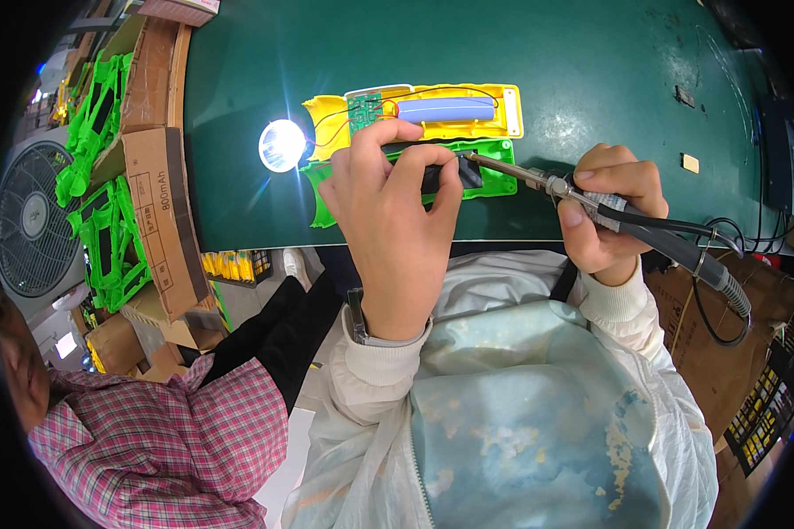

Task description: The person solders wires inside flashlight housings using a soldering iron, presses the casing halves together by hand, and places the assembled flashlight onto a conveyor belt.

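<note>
My right hand [616, 207] grips a soldering iron [604, 210] by its handle, its metal tip pointing left over the green plastic shell half [500, 183]. My left hand [393, 220] is over that shell, thumb and index finger pinched close to the iron's tip; whatever lies between them is too small to make out. A dark panel [469, 174] sits in the green shell, partly under my fingers. Behind it lies a yellow shell half [513, 110] with a blue cylindrical battery [445, 109], a green circuit board [363, 113] and thin wires. At its left a round lamp head [282, 145] shines brightly.
Cardboard boxes [163, 220] and green plastic frames [110, 238] stand left of the green table [591, 62], near a fan [35, 207]. A person in a checked shirt [168, 441] is at lower left. The iron's cable [723, 291] loops on the right.
</note>
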### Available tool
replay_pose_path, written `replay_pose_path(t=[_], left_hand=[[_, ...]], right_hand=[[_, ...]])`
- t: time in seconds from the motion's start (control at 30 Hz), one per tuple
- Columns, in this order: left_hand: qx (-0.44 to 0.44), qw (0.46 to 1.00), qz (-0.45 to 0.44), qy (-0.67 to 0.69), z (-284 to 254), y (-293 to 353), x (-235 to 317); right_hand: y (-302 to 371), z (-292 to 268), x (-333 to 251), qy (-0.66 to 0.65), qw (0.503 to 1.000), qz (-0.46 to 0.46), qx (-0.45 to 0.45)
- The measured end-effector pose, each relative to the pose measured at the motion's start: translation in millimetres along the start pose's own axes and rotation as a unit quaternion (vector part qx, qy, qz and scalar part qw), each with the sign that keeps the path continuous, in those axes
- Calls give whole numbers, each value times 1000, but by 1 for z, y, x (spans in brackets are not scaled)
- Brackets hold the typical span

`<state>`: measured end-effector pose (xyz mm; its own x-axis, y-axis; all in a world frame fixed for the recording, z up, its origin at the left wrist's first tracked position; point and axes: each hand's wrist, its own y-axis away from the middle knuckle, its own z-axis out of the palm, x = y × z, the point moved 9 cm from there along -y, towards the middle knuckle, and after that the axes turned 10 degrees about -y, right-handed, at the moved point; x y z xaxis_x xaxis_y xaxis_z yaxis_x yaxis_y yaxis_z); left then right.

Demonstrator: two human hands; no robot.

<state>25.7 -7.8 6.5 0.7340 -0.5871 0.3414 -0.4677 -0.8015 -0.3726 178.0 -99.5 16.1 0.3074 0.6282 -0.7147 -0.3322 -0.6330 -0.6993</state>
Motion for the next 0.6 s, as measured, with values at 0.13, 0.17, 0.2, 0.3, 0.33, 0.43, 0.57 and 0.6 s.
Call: replay_pose_path(t=[0.13,0.17,0.2,0.3,0.33,0.43,0.57,0.6], left_hand=[[2,1000,9,8,0,0,2],[2,1000,9,8,0,0,2],[2,1000,8,9,0,0,2],[-2,1000,4,1,-1,0,1],[-4,1000,-1,-6,0,-1,0],[-1,1000,6,8,0,0,1],[-2,1000,5,6,0,0,1],[-2,1000,5,4,-1,0,1]], right_hand=[[-1,0,-1,8,1000,0,1],[-1,1,-1,9,1000,-2,-2],[-1,1,-1,10,1000,-3,-5],[0,1,0,6,1000,5,-2],[0,1,0,6,1000,5,-1],[-1,0,1,3,1000,11,2],[-1,2,-2,3,1000,-1,-2],[-1,2,-1,7,1000,6,-6]])
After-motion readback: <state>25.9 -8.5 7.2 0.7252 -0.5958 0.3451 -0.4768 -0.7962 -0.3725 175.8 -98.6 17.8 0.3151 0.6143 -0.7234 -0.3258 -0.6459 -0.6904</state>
